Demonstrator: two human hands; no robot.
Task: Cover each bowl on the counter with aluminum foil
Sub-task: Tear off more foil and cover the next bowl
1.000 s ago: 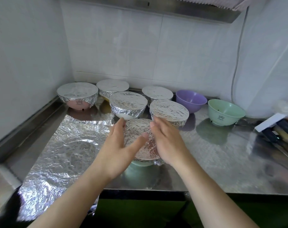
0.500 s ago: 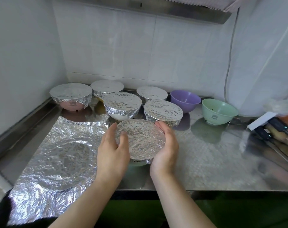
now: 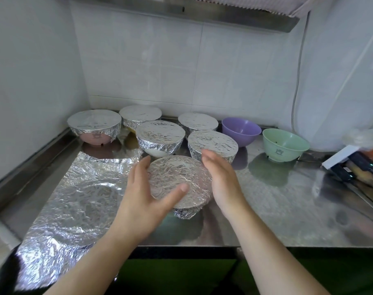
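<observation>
Near the middle of the frame a foil-covered bowl [image 3: 179, 182] stands on the stainless steel counter [image 3: 277, 209], its wrinkled foil top stretched flat and tucked down around the rim. The left hand [image 3: 147, 201] lies against the bowl's left side with fingers straight and close together, the thumb reaching across the lower part of the foil top. The right hand [image 3: 221, 179] stands on edge along the bowl's right side, fingers straight and pointing toward the upper part of the frame; whether its palm actually touches the foil I cannot tell. Neither hand is curled around anything.

Above this bowl, toward the tiled wall, stand 5 more foil-covered bowls: one at the far left with a pink base showing [image 3: 95, 126], one behind it [image 3: 140, 114], one in the middle [image 3: 160, 136], one further back to the right [image 3: 197, 123] and one just above the right hand [image 3: 213, 143]. To their right, 2 bowls stand uncovered: a purple bowl [image 3: 240, 130] and, right of it, a green bowl [image 3: 284, 144].

In the lower left of the frame a loose sheet of aluminum foil [image 3: 70, 201] lies flat on the counter, bearing a round pressed ring and hanging over the front edge. At the right edge of the frame sits a white box [image 3: 338, 156] among blurred items.
</observation>
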